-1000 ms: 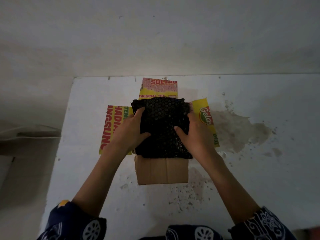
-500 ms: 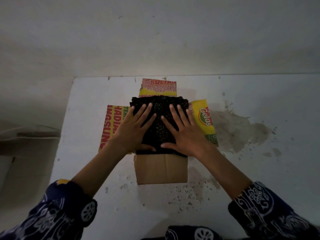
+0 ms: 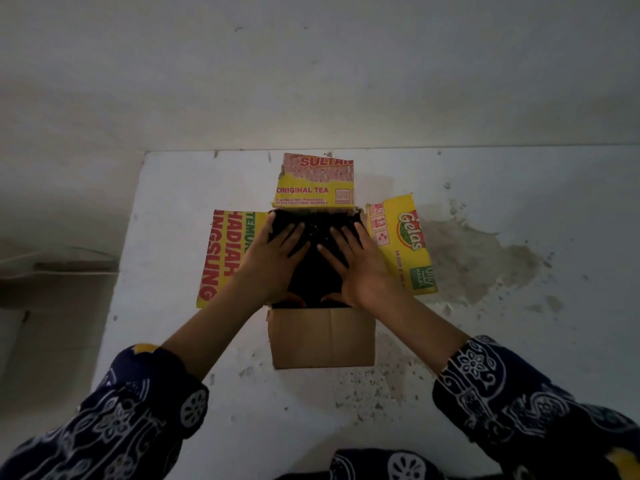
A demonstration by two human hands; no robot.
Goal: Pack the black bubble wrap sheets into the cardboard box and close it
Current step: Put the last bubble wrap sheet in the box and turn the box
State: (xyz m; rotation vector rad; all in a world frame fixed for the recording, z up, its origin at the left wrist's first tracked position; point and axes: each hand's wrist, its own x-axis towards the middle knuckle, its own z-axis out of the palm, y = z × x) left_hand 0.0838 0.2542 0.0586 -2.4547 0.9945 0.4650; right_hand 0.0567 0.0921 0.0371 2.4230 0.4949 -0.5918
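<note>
Left hand [image 3: 273, 268] and right hand [image 3: 360, 268] are pressing flat, fingers straight, nothing gripped, on black bubble wrap [image 3: 313, 237] sitting inside cardboard box [image 3: 322, 337]; all four flaps are splaying outward on white table [image 3: 502, 358].

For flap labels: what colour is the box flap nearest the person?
The near flap is plain brown, unprinted. It shows in the head view, the only one.

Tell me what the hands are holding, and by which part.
Nothing gripped: left hand and right hand press flat on the black bubble wrap inside the cardboard box.
</note>
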